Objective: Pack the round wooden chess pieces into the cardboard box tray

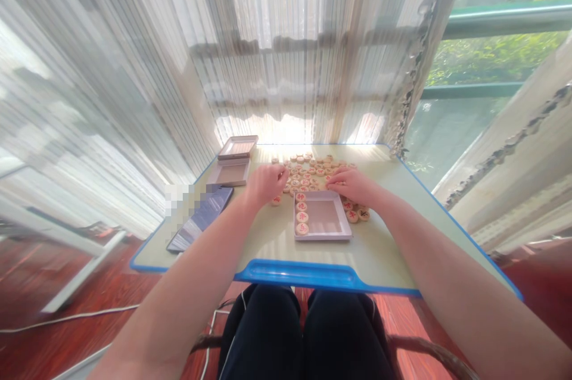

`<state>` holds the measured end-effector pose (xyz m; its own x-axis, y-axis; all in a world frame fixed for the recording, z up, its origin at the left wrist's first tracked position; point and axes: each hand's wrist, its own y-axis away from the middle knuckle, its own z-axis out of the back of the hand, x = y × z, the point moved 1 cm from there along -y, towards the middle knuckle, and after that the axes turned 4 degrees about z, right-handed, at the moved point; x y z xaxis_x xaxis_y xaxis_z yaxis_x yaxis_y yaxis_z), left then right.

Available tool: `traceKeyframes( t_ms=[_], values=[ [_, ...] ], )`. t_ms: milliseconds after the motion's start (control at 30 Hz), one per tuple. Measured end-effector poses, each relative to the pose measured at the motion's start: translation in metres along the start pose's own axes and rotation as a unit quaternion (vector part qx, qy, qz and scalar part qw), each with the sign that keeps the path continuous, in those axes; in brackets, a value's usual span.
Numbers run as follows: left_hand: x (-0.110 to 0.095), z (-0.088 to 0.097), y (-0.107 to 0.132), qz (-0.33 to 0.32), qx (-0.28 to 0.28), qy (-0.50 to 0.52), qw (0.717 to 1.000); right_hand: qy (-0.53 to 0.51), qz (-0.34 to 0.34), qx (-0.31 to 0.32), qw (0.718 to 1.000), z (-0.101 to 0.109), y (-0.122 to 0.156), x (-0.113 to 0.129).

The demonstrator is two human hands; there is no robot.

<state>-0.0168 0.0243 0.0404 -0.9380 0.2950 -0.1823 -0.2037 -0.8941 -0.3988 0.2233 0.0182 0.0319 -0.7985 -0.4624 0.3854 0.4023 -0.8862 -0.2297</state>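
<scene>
On the left of the table (pixel 263 246) lie a flat dark blue item (pixel 205 219) and, farther off, two shallow boxes (pixel 229 173). Next: left hand (pixel 267 182), curled, pinch indiscernible. Centre: loose round pieces (pixel 305 183); nearer, an open box (pixel 325 217), four pieces (pixel 302 217) lining its left wall. Right: right hand (pixel 354 184), fingers bent at the loose round pieces, grip indiscernible.

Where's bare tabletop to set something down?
Tabletop is bare between the right arm and the right edge; a smaller patch lies between the left arm and the box holding four pieces. Crowded: loose pieces between left hand and right hand; shallow boxes and dark-blue flat item left of the left arm.
</scene>
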Motion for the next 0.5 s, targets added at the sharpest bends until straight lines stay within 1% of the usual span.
traceKeyframes(
  t_ms=[133,300,433,500],
  values=[
    [-0.001,0.002,0.001,-0.013,-0.012,0.006,1.000,-0.012,0.001,-0.004,1.000,-0.003,0.000,-0.004],
    [-0.003,0.003,0.001,-0.012,-0.012,0.003,1.000,0.000,0.029,0.006,1.000,-0.008,-0.003,-0.013],
    [-0.001,0.001,-0.001,0.029,-0.010,0.010,0.999,0.043,0.026,0.008,0.999,-0.003,-0.005,-0.017],
    [0.003,0.000,-0.005,0.066,-0.015,0.062,0.996,0.060,0.020,0.007,0.998,-0.002,-0.005,-0.018]
  ],
)
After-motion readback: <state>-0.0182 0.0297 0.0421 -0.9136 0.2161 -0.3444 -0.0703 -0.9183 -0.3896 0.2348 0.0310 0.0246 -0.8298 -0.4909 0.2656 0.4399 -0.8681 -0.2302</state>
